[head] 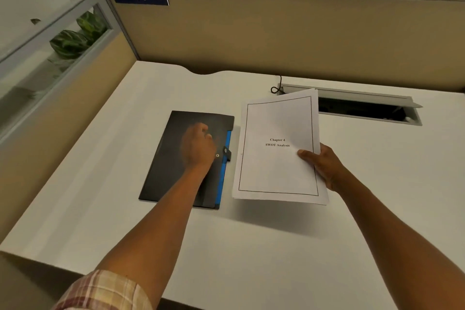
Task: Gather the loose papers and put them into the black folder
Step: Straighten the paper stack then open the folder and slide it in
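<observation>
The black folder [166, 158] lies closed on the white desk [125, 209], with a blue edge and a small clasp along its right side. My left hand [197, 145] hovers over or rests on the folder's cover near the clasp, blurred, fingers curled with nothing clearly in them. My right hand [320, 165] grips a stack of white papers [276, 148] by the right edge, thumb on top. The top sheet reads "Chapter 4 SWOT Analysis". The stack is lifted off the desk, just right of the folder.
An open cable tray [364, 108] with a raised metal lid is set into the desk behind the papers, with a black cable [275, 88] beside it. Beige cubicle partitions [276, 33] wall the desk at the back and left. A plant [75, 38] stands behind the left glass.
</observation>
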Motion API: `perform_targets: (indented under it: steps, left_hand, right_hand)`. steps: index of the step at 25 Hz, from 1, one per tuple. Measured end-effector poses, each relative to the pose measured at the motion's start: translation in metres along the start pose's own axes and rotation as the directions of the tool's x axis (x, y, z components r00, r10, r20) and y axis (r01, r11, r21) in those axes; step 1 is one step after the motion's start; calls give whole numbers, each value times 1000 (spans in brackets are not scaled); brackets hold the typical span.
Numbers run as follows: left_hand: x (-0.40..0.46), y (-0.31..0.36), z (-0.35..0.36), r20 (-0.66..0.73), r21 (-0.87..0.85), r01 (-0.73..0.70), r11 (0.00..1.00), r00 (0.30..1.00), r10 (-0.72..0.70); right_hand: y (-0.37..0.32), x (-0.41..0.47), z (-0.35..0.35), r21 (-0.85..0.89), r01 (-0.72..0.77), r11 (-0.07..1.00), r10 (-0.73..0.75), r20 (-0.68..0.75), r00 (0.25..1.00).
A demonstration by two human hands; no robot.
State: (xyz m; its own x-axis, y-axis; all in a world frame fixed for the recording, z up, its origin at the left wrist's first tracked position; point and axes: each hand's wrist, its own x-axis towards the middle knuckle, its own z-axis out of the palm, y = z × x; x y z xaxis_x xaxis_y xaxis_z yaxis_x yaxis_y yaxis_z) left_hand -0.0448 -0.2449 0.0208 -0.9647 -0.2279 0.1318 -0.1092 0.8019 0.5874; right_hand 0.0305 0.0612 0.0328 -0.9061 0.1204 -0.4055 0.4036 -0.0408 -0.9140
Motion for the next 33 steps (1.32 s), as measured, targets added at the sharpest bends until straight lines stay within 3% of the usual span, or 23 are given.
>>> perform_targets:
  steps: [4, 6, 10, 20, 23, 26, 30, 33]
  left_hand:
    - [-5, -28, 12, 361, 285, 12, 958, 925, -119]
    - [-8, -32, 21, 454, 372, -6, 928, 873, -177]
    - [-12, -39, 31, 497, 432, 28, 901, 827, -264]
    - [-12, -37, 32, 524, 458, 7, 889, 806, -276]
    - [-6, -35, 31, 566, 483, -22, 876, 771, -292]
    - [-3, -28, 28, 604, 468, -134, 873, 770, -205]
    - [-7, -11, 10, 577, 287, -201, 937, 817, -1]
    - [-7, -2, -6, 532, 282, -305, 910, 839, 116]
  right_hand:
    - [1, 7, 10, -31, -6, 999, 6, -8, 1000]
    - [1, 7, 15, -34, -12, 999, 12, -16, 1000]
    - [1, 7, 19, -34, -21, 999, 21, -17, 1000]
    - [9, 13, 19, -36, -46, 998, 45, -27, 999]
    - [10, 14, 19, -29, -51, 998, 50, -31, 998]
    - [8, 14, 19, -20, -56, 998, 55, -37, 998]
    - [6, 16, 19, -7, -55, 998, 55, -51, 997]
    - [4, 18, 23, -5, -49, 999, 49, -47, 998]
